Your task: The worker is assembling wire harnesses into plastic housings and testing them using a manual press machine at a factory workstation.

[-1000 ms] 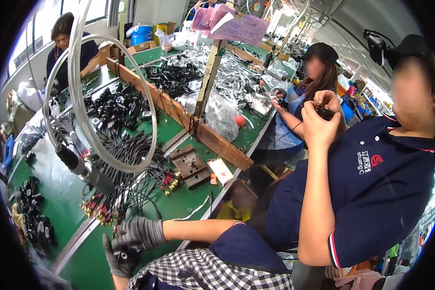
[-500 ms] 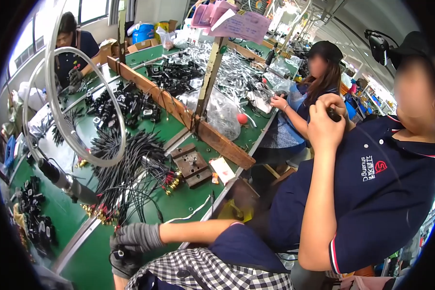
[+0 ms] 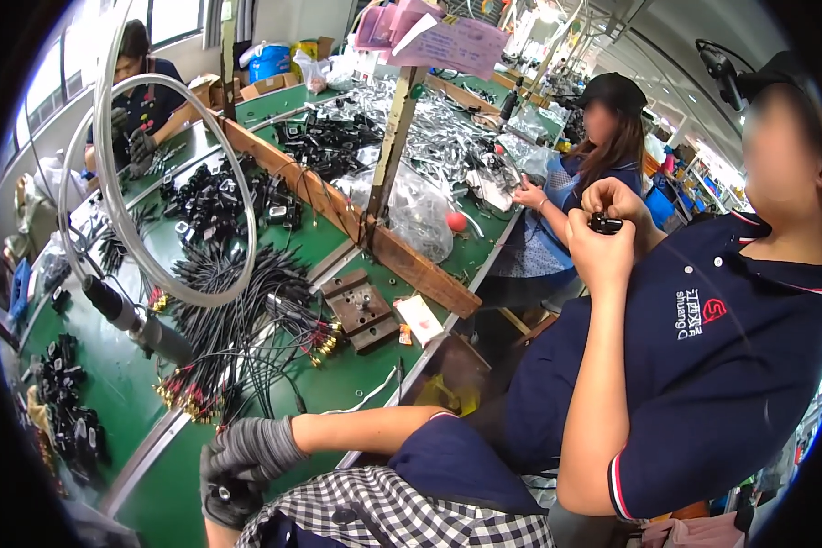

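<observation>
My left hand (image 3: 232,508), in a grey glove, is at the bottom left, close to the apron. Its fingers are closed around a small black part (image 3: 224,493) with a pale round spot, mostly hidden by the gloves. My right hand (image 3: 254,447), gloved as well, lies just above, its fingers bent down against the left; what they hold is hidden. Beyond them a big bundle of black cables (image 3: 228,301) with gold-tipped plugs (image 3: 192,397) spreads over the green table (image 3: 146,457).
A screwdriver-like power tool (image 3: 146,331) hangs above the cables beside a looped clear hose (image 3: 246,228). A metal block fixture (image 3: 361,309) sits by a wooden divider (image 3: 420,274). Black parts (image 3: 68,411) are piled left. Close at right, a person (image 3: 685,347) handles a black part.
My hands have shifted slightly left, and the right fingers now reach lower over the left. The hanging tool has swung a little right. The person at right has lowered their hands.
</observation>
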The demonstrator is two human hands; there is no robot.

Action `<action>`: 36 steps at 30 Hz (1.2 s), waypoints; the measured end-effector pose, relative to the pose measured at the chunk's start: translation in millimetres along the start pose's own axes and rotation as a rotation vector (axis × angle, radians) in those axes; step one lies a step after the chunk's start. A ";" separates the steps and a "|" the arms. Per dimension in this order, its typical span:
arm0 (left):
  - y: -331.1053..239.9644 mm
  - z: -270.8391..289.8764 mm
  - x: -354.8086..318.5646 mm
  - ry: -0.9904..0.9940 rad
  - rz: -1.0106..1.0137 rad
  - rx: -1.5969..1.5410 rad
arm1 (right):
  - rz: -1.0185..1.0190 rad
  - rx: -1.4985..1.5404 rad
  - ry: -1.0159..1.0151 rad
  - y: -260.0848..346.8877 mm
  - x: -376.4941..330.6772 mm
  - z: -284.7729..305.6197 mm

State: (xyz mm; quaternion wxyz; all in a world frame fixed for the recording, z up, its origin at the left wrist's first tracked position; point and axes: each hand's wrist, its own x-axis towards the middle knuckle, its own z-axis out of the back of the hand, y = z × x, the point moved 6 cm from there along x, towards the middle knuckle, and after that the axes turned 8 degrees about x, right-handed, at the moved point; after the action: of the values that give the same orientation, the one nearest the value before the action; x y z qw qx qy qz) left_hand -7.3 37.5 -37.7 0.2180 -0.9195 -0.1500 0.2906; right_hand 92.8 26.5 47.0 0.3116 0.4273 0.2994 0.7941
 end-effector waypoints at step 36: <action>-29.7 -23.6 13.3 0.089 -0.474 0.930 | -0.030 -0.103 -0.047 -9.8 -5.9 11.3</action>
State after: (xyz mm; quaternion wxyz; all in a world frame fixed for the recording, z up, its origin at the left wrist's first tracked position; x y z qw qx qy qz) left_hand 12.8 61.0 -12.1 0.6690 -0.6779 -0.1997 0.2300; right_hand 107.5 30.6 41.9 0.3519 0.4248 0.2571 0.7935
